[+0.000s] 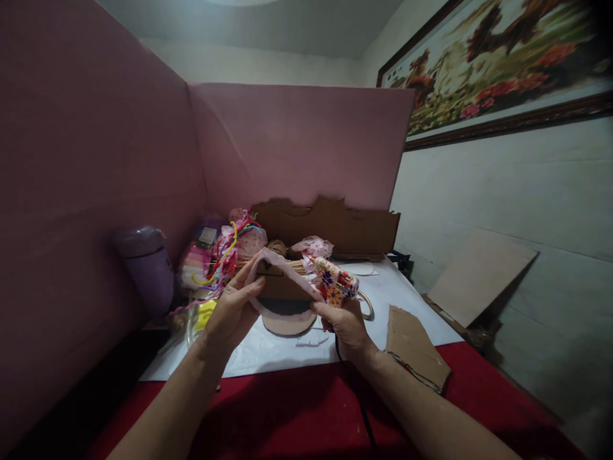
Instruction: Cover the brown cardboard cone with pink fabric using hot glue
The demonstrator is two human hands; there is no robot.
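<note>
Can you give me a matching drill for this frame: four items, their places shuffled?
Items:
1. pink band
2. patterned glue gun
3. cardboard piece
4. purple cup

Places:
A. far left, by the pink partition
B. flat on the table, right of the hands
C. in the right hand
D. held up by the left hand

Pairs: 1-D, 2-C, 3-B, 4-A

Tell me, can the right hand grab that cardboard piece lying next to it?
Probably not right away. The cardboard piece lies uncovered beside the right hand, with nothing between them, but that hand is closed around a patterned glue gun.
</note>
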